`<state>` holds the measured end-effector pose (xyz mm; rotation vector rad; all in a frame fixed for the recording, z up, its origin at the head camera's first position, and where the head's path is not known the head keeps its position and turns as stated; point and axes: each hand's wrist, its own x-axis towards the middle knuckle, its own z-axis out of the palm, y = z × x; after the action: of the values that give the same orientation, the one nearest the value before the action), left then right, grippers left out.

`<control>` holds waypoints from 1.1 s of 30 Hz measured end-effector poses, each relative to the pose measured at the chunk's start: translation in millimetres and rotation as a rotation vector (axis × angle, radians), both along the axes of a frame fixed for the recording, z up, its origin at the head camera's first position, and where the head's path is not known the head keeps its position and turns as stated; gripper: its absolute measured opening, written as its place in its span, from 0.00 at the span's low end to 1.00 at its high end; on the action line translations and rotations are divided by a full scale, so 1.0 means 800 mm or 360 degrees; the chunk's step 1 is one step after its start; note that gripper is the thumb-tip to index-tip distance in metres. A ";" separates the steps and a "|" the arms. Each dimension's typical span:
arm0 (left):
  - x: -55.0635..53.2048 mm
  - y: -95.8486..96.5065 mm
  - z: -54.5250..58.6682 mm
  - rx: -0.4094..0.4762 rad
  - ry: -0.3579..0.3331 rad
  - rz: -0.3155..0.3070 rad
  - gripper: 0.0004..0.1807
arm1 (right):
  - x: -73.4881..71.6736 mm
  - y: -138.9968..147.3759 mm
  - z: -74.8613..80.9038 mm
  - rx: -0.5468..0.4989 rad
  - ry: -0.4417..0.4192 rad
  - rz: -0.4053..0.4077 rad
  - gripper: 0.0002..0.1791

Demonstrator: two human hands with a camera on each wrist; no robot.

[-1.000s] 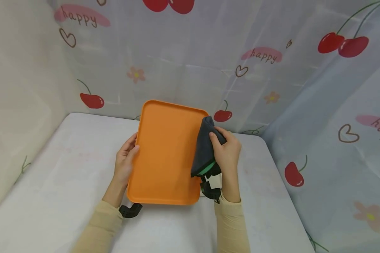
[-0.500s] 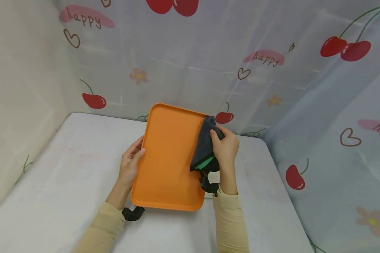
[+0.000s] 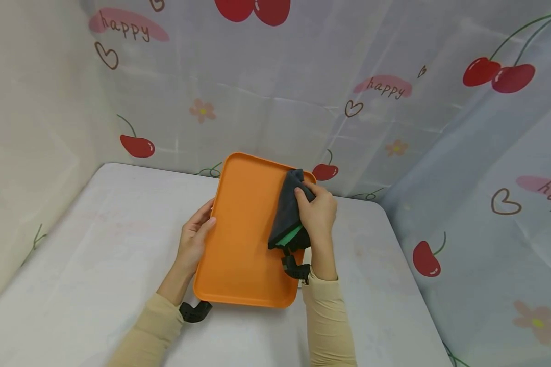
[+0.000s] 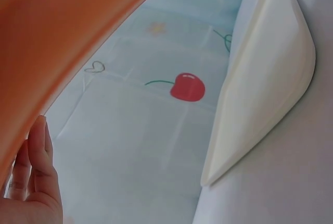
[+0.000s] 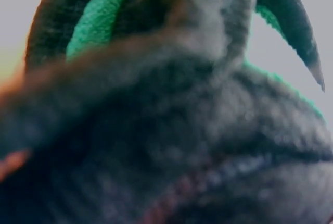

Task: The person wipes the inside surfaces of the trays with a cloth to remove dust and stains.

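the dark cloth (image 3: 284,211) has shifted inward over the orange tray (image 3: 239,244), my right fingers (image 3: 319,190) pinching it, my left fingers (image 3: 201,214) gripping the tray; seemingly mid-wipe

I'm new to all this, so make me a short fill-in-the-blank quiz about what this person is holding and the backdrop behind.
1. The left hand holds a tray whose colour is ____.
2. The right hand holds a dark grey cloth that also shows the bright colour ____.
3. The pink patches on the backdrop carry the word ____.

Missing words: orange; green; happy.
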<state>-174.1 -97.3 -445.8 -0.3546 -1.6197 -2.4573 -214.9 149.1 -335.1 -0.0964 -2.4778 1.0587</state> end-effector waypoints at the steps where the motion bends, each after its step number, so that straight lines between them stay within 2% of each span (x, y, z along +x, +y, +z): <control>1: 0.000 0.001 0.000 -0.0002 0.0003 -0.0002 0.26 | 0.000 -0.003 0.000 -0.0001 -0.0002 0.0009 0.18; 10: 0.000 0.006 -0.004 -0.0013 0.0015 0.0012 0.25 | -0.003 -0.033 0.002 0.0012 0.0007 0.0110 0.17; 18: 0.001 0.010 -0.006 -0.0032 0.0009 -0.0022 0.26 | -0.004 -0.065 0.003 0.0090 0.0108 0.0288 0.15; 25: 0.002 0.015 -0.008 -0.0065 0.0019 -0.0018 0.27 | -0.001 -0.090 0.007 0.0199 0.0034 0.0306 0.18; 33: 0.002 0.017 -0.009 -0.0041 0.0042 -0.0057 0.27 | 0.002 -0.108 0.003 0.0268 0.0081 0.0346 0.17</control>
<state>-172.4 -83.8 -453.1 -0.4215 -1.6501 -2.4487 -213.2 63.0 -333.0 0.2532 -2.5622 0.9175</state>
